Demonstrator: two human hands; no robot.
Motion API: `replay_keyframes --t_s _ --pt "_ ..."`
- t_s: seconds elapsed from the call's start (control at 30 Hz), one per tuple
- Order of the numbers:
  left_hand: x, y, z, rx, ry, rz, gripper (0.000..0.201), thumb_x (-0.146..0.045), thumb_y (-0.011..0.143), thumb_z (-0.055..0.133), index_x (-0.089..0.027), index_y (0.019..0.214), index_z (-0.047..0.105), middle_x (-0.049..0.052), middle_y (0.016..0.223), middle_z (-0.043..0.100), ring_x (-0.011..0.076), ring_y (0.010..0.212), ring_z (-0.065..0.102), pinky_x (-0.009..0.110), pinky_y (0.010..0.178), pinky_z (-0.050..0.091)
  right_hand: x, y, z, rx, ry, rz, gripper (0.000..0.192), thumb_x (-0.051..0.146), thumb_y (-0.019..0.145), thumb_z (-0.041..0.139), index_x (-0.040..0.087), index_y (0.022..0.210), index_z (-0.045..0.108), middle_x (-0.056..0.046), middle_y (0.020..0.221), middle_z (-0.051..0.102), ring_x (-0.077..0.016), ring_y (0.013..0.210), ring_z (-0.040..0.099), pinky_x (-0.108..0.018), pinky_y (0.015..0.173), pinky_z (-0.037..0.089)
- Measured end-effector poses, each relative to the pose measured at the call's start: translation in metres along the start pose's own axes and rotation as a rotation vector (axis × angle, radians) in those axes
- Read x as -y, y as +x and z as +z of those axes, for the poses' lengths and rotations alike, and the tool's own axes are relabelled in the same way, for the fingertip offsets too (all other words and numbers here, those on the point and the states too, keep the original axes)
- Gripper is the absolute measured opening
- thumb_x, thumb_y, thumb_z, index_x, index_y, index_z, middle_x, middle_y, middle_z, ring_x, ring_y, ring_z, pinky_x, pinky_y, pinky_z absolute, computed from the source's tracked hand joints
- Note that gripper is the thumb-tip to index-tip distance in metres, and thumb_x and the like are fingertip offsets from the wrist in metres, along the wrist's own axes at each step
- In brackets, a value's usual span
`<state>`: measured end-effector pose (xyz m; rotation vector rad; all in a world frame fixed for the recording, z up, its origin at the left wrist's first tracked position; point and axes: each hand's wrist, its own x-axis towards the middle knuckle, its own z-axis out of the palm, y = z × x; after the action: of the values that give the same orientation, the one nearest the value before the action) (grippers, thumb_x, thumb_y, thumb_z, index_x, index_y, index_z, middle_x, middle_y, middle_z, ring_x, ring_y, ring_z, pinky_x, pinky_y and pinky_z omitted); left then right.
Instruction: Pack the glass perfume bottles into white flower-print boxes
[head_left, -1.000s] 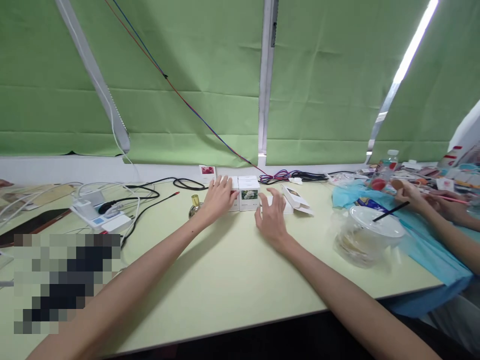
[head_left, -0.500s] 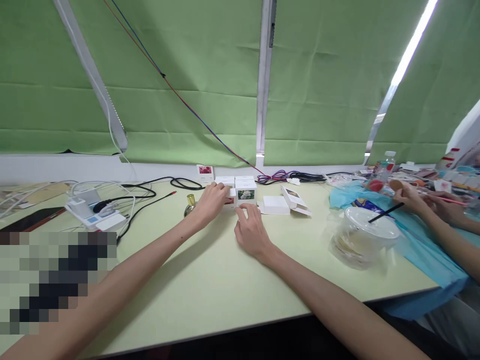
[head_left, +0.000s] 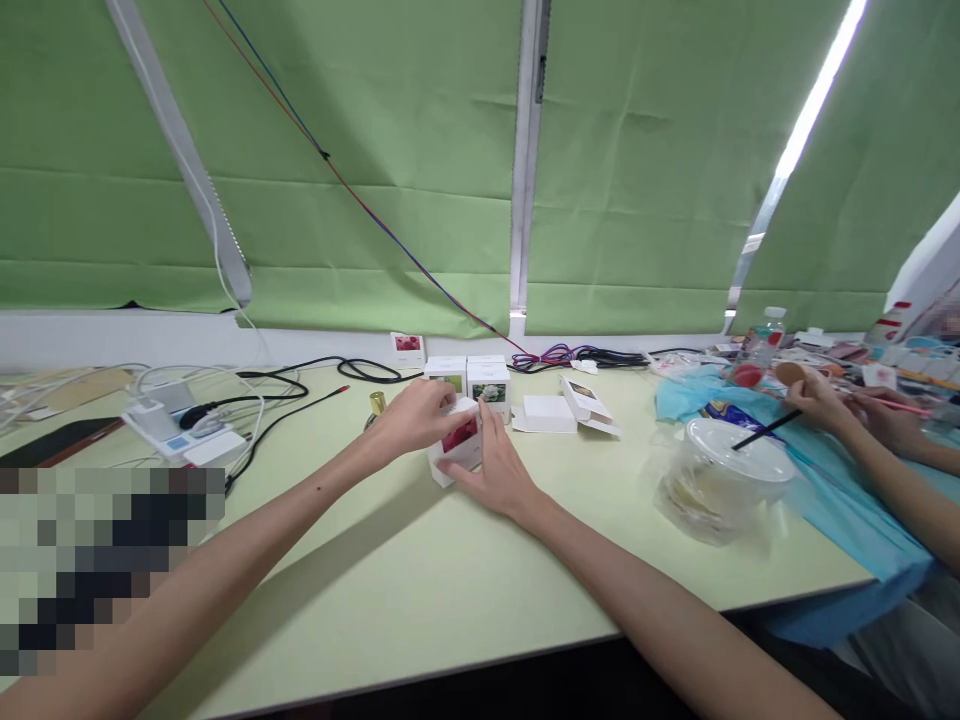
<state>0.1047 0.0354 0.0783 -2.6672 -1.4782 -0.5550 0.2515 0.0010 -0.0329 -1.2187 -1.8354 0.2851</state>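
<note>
Box (head_left: 460, 434) pulled nearer, right hand (head_left: 498, 468) holding

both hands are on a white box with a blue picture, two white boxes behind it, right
The picture is red, not blue, in the head view; left hand and right hand are on that white box, two white boxes behind it.

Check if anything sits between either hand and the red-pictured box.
Nothing visible does. The right hand holds the red-pictured box directly, and the left hand is at its top. Two white boxes stand behind it, not in between.
</note>
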Motion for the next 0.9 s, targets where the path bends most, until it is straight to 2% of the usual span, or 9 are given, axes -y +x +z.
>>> replay_keyframes --t_s 0.13,0.23,0.37,0.6,0.77,0.9 --pt "0.000 -0.002 -0.010 0.093 -0.092 -0.043 0.037 -0.050 0.084 0.057 -0.021 0.062 0.051 0.003 0.063 0.060 0.0176 0.057 0.052 0.030 0.050 0.028 0.009 -0.003 0.000 0.146 0.100 0.113 0.117 0.054 0.077 0.075 0.019 0.161 0.002 -0.021 0.157 0.036 -0.0375 0.138 0.046 -0.056 0.108 0.047" --pt "0.003 -0.002 -0.021 0.205 -0.090 -0.095 0.035 -0.053 0.080 0.060 -0.021 0.065 0.055 0.003 0.068 0.062 0.0178 0.057 0.054 0.029 0.048 0.030 0.011 -0.005 0.001 0.136 0.126 0.089 0.117 0.051 0.078 0.074 0.019 0.161 -0.001 -0.021 0.159 0.033 -0.0355 0.141 0.045 -0.053 0.110 0.046" --pt "-0.001 0.000 -0.035 0.318 0.034 -0.126 0.034 -0.051 0.072 0.068 -0.022 0.062 0.054 0.004 0.066 0.059 0.0178 0.055 0.051 0.029 0.047 0.029 0.012 -0.006 0.002 0.107 0.097 0.022 0.112 0.049 0.079 0.073 0.021 0.161 0.002 -0.019 0.154 0.042 -0.0347 0.138 0.048 -0.053 0.109 0.047" --pt "-0.013 -0.008 -0.044 0.316 0.147 -0.131 0.035 -0.048 0.072 0.069 -0.020 0.057 0.053 0.006 0.062 0.057 0.0179 0.048 0.050 0.030 0.049 0.031 0.017 -0.009 0.001 0.081 0.038 -0.064 0.109 0.042 0.079 0.074 0.020 0.160 0.004 -0.019 0.149 0.046 -0.0358 0.134 0.051 -0.054 0.108 0.047" --pt "-0.012 -0.013 -0.045 0.330 0.167 -0.071 0.039 -0.050 0.075 0.060 -0.020 0.052 0.049 0.006 0.056 0.055 0.0186 0.049 0.050 0.031 0.048 0.028 0.018 -0.009 -0.004 0.116 0.070 -0.114 0.111 0.035 0.079 0.074 0.021 0.161 0.000 -0.018 0.144 0.049 -0.0334 0.132 0.050 -0.052 0.109 0.046" --pt "-0.008 -0.013 -0.047 0.367 0.114 -0.108 0.037 -0.051 0.070 0.063 -0.020 0.054 0.051 0.007 0.059 0.058 0.0174 0.048 0.048 0.031 0.046 0.025 0.019 -0.010 -0.012 0.157 0.056 -0.152 0.111 0.033 0.079 0.075 0.023 0.161 0.001 -0.017 0.142 0.050 -0.0326 0.128 0.052 -0.051 0.107 0.048"
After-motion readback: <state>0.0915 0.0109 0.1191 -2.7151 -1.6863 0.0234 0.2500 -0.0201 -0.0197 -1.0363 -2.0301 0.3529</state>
